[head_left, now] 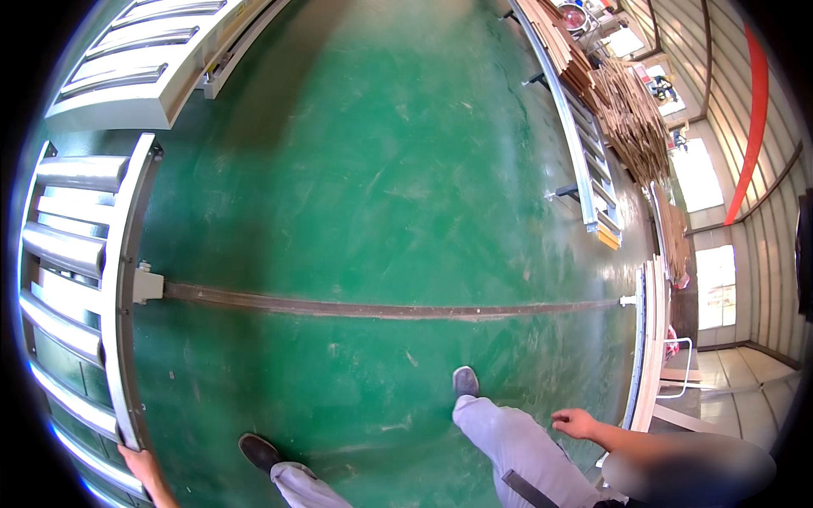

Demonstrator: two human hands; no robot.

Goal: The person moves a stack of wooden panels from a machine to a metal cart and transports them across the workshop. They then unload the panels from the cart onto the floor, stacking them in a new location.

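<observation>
Observed from the floor: the roller conveyor (pixel 118 279), a pale metal frame set with silvery rollers (pixel 63 250), stands along the person's left side and runs ahead beyond the left hand (pixel 144 467). That hand is on the near part of the conveyor's outer side rail, fingers over the edge; I cannot tell whether they are clasped round it or only resting. The right hand (pixel 574 423) is well apart from the left and from the conveyor, out on the other side of the body, fingers loosely bent, nothing seen in it. A blurred patch covers part of that arm's side of the view. Between the hands: grey trousers (pixel 529 444), one dark shoe (pixel 259 453) and one greyish shoe (pixel 465 381), both on the green floor (pixel 356 186). A white bracket (pixel 149 284) juts from the conveyor's side, farther ahead than the left hand, at the end of a brown floor track (pixel 389 309) crossing to the right. Ahead of the conveyor, a larger white roller frame (pixel 144 114). Right of the person, pale boards (pixel 652 347) near the right hand; farther off, a raised rack (pixel 566 106) bearing reddish planks (pixel 550 38), with heaped wooden strips (pixel 631 118) beside it.
</observation>
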